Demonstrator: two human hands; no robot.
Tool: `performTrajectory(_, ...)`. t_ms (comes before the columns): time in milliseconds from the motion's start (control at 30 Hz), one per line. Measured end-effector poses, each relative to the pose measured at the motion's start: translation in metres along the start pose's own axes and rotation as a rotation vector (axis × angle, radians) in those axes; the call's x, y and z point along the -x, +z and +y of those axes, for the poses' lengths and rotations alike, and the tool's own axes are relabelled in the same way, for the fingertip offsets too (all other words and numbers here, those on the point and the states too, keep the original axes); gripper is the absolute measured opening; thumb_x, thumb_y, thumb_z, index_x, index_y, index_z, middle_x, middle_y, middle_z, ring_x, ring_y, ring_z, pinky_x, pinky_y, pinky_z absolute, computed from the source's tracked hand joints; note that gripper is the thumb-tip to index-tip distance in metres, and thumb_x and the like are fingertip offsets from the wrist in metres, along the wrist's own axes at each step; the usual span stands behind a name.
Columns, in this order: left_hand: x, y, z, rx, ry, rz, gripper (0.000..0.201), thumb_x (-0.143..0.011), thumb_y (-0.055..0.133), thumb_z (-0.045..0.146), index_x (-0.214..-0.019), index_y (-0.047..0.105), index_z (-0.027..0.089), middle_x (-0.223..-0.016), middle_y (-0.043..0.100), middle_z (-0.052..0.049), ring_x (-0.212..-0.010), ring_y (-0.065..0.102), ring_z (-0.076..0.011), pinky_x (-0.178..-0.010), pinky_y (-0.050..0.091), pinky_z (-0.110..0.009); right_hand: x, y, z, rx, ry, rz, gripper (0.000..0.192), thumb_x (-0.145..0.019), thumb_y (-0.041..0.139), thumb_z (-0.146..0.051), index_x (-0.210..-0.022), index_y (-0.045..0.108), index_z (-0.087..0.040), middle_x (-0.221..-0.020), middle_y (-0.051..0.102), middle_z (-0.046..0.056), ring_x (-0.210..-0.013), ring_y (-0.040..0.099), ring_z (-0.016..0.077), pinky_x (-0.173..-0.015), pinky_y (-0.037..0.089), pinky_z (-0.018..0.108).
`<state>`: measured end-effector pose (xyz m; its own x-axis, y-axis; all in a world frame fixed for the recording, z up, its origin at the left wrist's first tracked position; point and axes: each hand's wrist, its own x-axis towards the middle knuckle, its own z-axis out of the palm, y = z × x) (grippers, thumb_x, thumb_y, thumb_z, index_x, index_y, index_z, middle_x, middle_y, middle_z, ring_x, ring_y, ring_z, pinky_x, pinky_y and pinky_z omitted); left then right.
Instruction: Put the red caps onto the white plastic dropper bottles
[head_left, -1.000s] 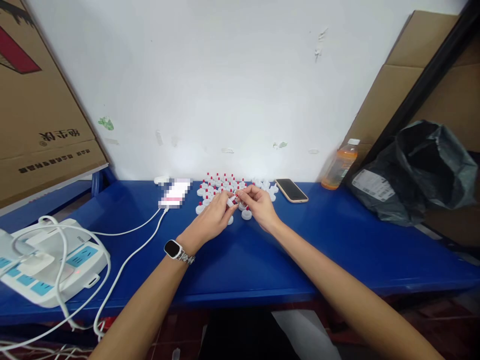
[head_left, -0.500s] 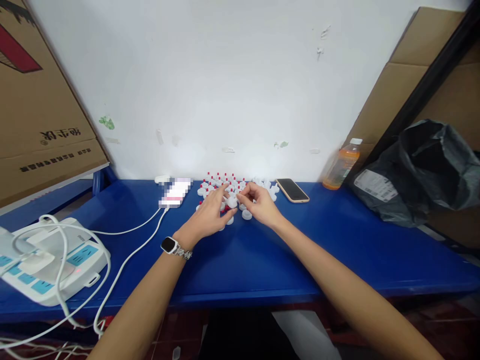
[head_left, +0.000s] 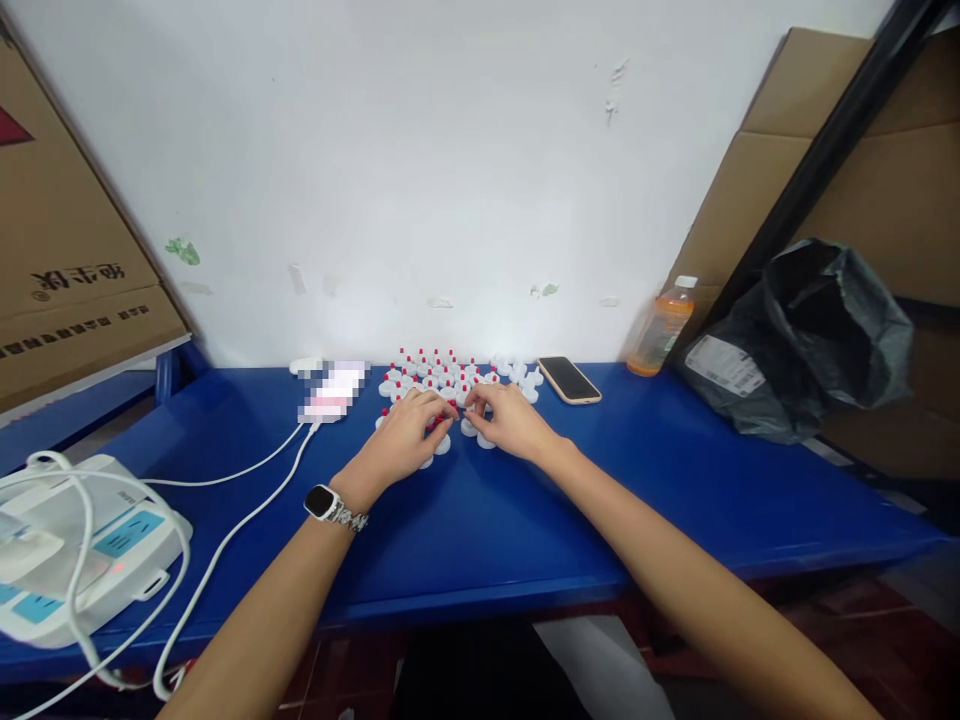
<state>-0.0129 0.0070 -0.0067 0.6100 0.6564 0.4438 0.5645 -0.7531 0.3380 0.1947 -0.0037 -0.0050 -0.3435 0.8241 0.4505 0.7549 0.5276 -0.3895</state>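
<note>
Caps [head_left: 442, 378], small white plastic w/ red tips, sit clustered at the back-centre of the blue table [head_left: 480, 520], near the wall; both hands work at the cluster's front edge. Left hand [head_left: 401, 445] is palm down, fingers curled narrow over a few caps, fingertips pinching toward something small w/ red on it; can't tell exactly what is gripped. Right hand [head_left: 506, 420] is also narrow, thumb and forefinger pinched at a small white piece next to the left fingertips; hands nearly touching. Judging by look, caps are light, stiff, smooth plastic, prob slippery and easy to scatter; best taken by the wide white base rim w/ a fingertip pinch, not by the thin red tip. Left wrist has a smartwatch [head_left: 324, 501] on a metal band. Outward: pixelated phone-like item [head_left: 330, 392] w/ white cable [head_left: 247, 505] left of the caps, dark phone [head_left: 568, 379] right of them, orange drink bottle [head_left: 658, 328] by the wall, black plastic bag [head_left: 814, 340] w/ white shipping label, text too small to read. Far left: white power strip [head_left: 90, 545] w/ blue sockets. Cardboard box [head_left: 71, 250] at left shows mirrored Chinese print, not legible.
</note>
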Motion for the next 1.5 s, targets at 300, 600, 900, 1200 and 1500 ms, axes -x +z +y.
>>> performTrajectory(300,-0.038,0.011,0.011,-0.024,0.057,-0.04,0.022,-0.096,0.045,0.03,-0.096,0.066,0.022,-0.098,0.066,-0.007,-0.095,0.057,-0.0253,-0.088,0.046,-0.043,-0.009,-0.022,0.06,0.33,0.347,0.075,0.024,-0.09,0.053,-0.024,-0.109,0.064,-0.015,-0.1,0.072,0.013,-0.099,0.062,0.0263,-0.086,0.037,0.037)
performTrajectory(600,-0.06,0.024,0.023,-0.069,0.071,0.048,0.025,-0.097,0.045,0.032,-0.111,0.062,0.021,-0.109,0.061,-0.01,-0.105,0.056,-0.0268,-0.093,0.046,-0.044,-0.006,-0.024,0.065,0.083,0.333,0.26,0.017,-0.088,0.055,-0.026,-0.087,0.069,-0.018,-0.082,0.072,0.005,-0.088,0.062,0.0213,-0.09,0.036,0.038)
performTrajectory(900,-0.039,0.005,0.008,0.043,0.05,0.104,0.03,-0.097,0.047,0.04,-0.119,0.056,0.021,-0.115,0.064,-0.009,-0.109,0.058,-0.0256,-0.097,0.047,-0.043,-0.009,-0.005,0.01,-0.571,0.147,0.248,0.033,-0.092,0.052,-0.042,-0.088,0.072,-0.016,-0.079,0.072,0.004,-0.07,0.06,0.0159,-0.067,0.044,0.027)
performTrajectory(1200,-0.006,-0.004,-0.019,0.048,-0.1,0.087,0.029,-0.103,0.03,0.04,-0.107,0.049,0.018,-0.098,0.059,-0.009,-0.094,0.059,-0.0229,-0.088,0.048,-0.041,-0.033,0.008,-0.014,0.341,0.018,-0.092,0.018,-0.085,0.06,-0.029,-0.088,0.073,-0.018,-0.094,0.069,0.012,-0.101,0.054,0.0301,-0.091,0.032,0.045)
performTrajectory(1500,0.001,-0.001,-0.019,-0.002,-0.075,0.024,0.019,-0.099,0.04,0.039,-0.098,0.045,0.02,-0.102,0.056,-0.008,-0.097,0.056,-0.0245,-0.086,0.047,-0.042,-0.047,0.025,-0.015,0.573,0.0,-0.175,0.02,-0.083,0.059,-0.018,-0.091,0.075,-0.011,-0.11,0.065,0.022,-0.111,0.05,0.0353,-0.097,0.029,0.049)
